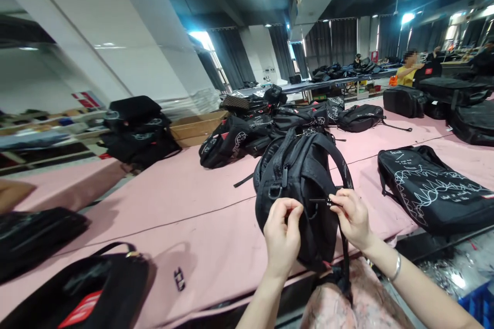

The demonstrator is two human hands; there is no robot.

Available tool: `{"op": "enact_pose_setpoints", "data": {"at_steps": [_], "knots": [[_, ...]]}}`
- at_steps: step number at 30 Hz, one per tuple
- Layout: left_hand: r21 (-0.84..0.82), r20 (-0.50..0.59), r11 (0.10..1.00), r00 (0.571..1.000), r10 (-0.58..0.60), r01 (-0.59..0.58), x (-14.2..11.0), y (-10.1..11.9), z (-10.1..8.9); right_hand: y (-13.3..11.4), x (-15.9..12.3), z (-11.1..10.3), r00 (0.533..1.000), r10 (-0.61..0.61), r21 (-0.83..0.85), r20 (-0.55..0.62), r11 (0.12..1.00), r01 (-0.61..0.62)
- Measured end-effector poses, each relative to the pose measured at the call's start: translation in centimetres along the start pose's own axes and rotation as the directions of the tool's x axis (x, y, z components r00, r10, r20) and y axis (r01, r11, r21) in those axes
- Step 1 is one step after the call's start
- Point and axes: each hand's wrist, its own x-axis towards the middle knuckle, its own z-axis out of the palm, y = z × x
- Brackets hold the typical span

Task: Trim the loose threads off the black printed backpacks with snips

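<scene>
A black backpack (293,185) stands upright at the table's near edge, its straps and a metal D-ring facing me. In front of it, my left hand (283,229) has thumb and forefinger pinched together; whatever lies between them is too small to name. My right hand (352,216), wearing a bracelet at the wrist, is closed on a small black piece with white dots (329,201). From that piece a thin dark strip points left towards my left hand. A shoulder strap (341,162) curves down behind my right fingers.
A pink-covered table (208,236) bears two small black buckles (179,279) and a bag with a red label (88,293) at left. Printed black backpacks (436,187) lie to the right and are piled behind. A person in yellow (407,74) is far right; a cardboard box (196,127) stands behind.
</scene>
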Motion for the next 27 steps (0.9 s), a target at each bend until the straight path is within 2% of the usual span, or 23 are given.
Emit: {"op": "enact_pose_setpoints", "data": {"at_steps": [2, 5, 10, 17, 20, 23, 25, 27], "knots": [[-0.099, 0.007, 0.991, 0.996, -0.092, 0.092, 0.1, -0.5, -0.2, 0.3, -0.1, 0.1, 0.999, -0.038, 0.002, 0.008, 0.999, 0.038], [-0.171, -0.002, 0.972, 0.986, -0.165, 0.162, 0.1, -1.1, -0.3, 0.3, 0.1, 0.2, 0.996, -0.085, -0.014, 0.025, 0.996, 0.086], [-0.164, -0.046, 0.974, 0.985, -0.166, 0.157, -0.1, -1.2, -0.1, 0.4, 0.6, 0.6, 0.985, -0.158, 0.004, 0.076, 0.987, 0.158], [-0.034, -0.085, 0.999, 0.996, -0.004, 0.002, -0.3, -0.7, 0.1, 0.7, 1.0, 1.0, 0.978, -0.194, 0.031, 0.083, 0.981, 0.192], [0.120, -0.047, 0.980, 0.985, 0.165, -0.158, -0.5, -0.8, 0.3, 0.8, 1.0, 1.1, 0.977, -0.193, 0.019, 0.093, 0.981, 0.192], [0.296, 0.004, 0.911, 0.954, 0.301, -0.288, -0.6, -0.7, 0.4, 0.9, 1.1, 1.2, 0.974, -0.208, 0.000, 0.095, 0.978, 0.209], [0.234, 0.014, 0.940, 0.968, 0.252, -0.248, -0.5, -0.1, 0.3, 1.0, 1.1, 1.2, 0.972, -0.221, 0.003, 0.078, 0.975, 0.221], [-0.029, 0.036, 0.993, 0.993, 0.112, -0.111, -0.3, 0.6, -0.3, 1.2, 1.1, 1.2, 0.973, -0.222, 0.028, 0.062, 0.975, 0.221]]}}
